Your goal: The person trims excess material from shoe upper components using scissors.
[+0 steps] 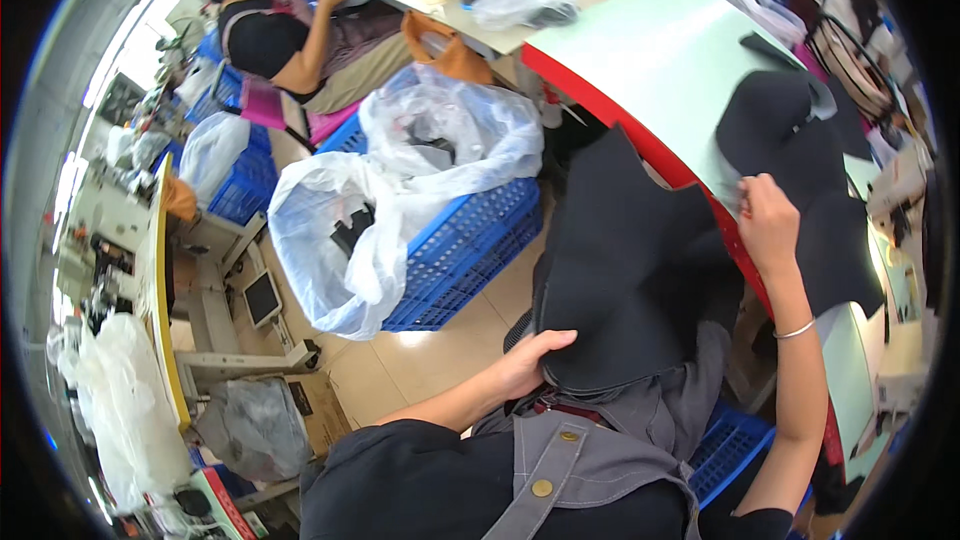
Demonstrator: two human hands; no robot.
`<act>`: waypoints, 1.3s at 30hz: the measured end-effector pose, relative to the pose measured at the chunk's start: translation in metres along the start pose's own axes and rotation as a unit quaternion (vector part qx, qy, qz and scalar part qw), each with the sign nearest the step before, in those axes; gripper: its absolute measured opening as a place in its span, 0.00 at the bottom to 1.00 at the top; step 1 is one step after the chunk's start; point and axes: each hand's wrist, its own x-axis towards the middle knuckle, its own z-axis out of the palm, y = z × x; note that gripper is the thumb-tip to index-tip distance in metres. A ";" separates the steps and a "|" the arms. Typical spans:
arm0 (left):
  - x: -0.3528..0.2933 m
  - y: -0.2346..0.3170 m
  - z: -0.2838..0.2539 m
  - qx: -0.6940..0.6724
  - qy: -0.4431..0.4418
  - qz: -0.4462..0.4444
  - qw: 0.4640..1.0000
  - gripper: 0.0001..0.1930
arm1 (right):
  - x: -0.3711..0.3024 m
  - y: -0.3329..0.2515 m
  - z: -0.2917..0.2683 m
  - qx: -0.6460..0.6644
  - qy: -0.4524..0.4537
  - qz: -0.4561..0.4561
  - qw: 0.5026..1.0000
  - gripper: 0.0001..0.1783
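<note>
A large black fabric panel (630, 270) lies over my lap, its far end leaning against the red edge of the table. My left hand (535, 362) grips the panel's near left edge, thumb on top and fingers hidden underneath. Above the table's edge, to the right of the panel, my right hand (768, 225) is closed with its fingertips pinched together. Whatever is between those fingertips is blurred. More black fabric pieces (775, 125) lie on the pale green tabletop (640, 40), just beyond and beside my right hand.
Left of my lap stands a blue plastic crate (470, 250) with white plastic bags holding black pieces. A seated co-worker (270, 40) handles dark material at the far left table. A sewing machine (900, 180) is at the right. Another blue crate (730, 450) sits by my right side.
</note>
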 end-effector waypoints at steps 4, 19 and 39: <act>-0.005 0.001 0.013 0.027 0.016 0.007 0.999 0.29 | 0.045 -0.057 -0.043 0.164 0.045 0.079 0.982 0.11; 0.004 -0.001 0.007 0.118 -0.009 0.066 0.991 0.35 | -0.056 -0.176 -0.038 0.234 -0.117 -0.207 0.943 0.07; 0.000 -0.004 0.007 0.067 0.084 0.039 0.993 0.31 | -0.033 -0.049 -0.109 0.238 -0.235 0.240 0.911 0.15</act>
